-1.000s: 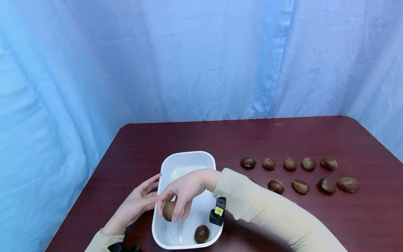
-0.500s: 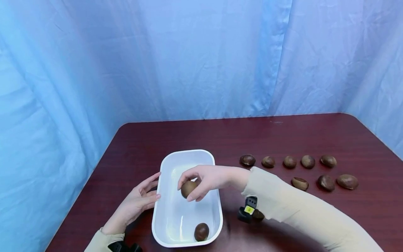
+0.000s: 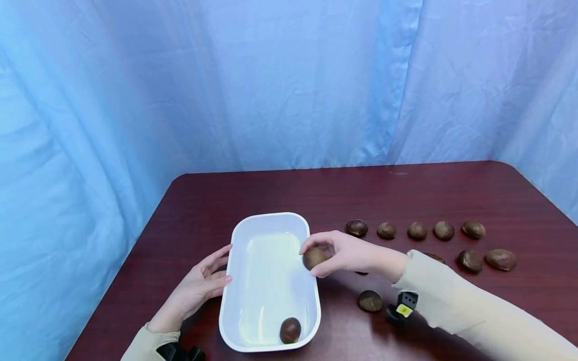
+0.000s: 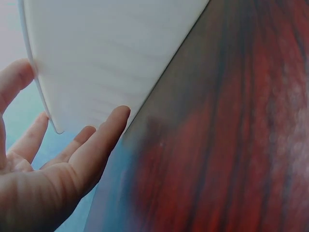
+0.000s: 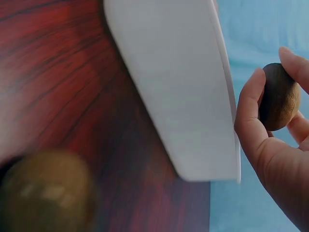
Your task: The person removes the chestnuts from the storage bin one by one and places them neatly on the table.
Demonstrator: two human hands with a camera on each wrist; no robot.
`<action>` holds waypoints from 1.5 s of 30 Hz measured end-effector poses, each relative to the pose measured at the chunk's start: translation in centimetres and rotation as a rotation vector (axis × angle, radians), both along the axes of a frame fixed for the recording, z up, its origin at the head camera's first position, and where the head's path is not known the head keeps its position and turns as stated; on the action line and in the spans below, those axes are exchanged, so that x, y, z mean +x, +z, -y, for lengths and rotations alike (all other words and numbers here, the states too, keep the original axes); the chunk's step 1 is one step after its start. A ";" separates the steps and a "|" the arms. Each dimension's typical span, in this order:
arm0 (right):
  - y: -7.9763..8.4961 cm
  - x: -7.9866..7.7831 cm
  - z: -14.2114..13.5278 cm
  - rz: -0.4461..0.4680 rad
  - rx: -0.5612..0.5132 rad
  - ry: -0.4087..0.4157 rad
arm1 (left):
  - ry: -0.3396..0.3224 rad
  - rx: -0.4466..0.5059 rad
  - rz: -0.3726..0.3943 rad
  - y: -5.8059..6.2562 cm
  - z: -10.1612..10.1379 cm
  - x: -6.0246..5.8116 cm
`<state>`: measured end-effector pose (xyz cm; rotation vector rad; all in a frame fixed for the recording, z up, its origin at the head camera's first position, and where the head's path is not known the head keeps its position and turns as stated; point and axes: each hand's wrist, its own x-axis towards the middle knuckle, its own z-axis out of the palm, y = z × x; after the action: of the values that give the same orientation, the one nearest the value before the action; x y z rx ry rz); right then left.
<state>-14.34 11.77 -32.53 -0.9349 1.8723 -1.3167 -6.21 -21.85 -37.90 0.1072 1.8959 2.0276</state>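
Note:
A deep white plastic tray (image 3: 266, 281) stands on the table, with one brown chestnut (image 3: 290, 330) lying in its near right corner. My left hand (image 3: 198, 288) touches the tray's left side with extended fingers; the left wrist view has its fingertips at the rim and outer wall. At the tray's right rim, my right hand (image 3: 349, 253) pinches another chestnut (image 3: 314, 258) between thumb and fingers. The right wrist view shows that held chestnut (image 5: 280, 96) up close, dark on one side and tan on the other.
Right of the tray, several chestnuts (image 3: 417, 230) form a back row, and more chestnuts (image 3: 470, 261) lie in front of them, some partly covered by my right arm. One chestnut (image 3: 370, 301) lies nearer me. Blue curtains (image 3: 289, 85) hang behind the dark red table (image 3: 325, 193).
My right hand has moved right with its chestnut, from low inside the tray to the right rim. A chestnut on the table has come into sight. My left hand stays at the tray.

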 end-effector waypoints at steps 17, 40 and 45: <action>-1.1 1.0 -9.8 -0.115 0.024 -0.033 | 0.000 -0.003 0.009 0.2 -0.1 0.0; -5.7 4.5 -16.3 -0.671 0.118 -0.126 | -0.008 -0.021 0.008 0.1 0.0 0.1; -6.3 4.6 -16.0 -0.760 0.090 -0.124 | -0.008 -0.017 0.003 0.1 0.0 0.1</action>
<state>-9.76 27.82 -38.84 -1.4212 2.5608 -0.9963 -6.15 -21.88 -37.76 0.1074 1.9071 2.0046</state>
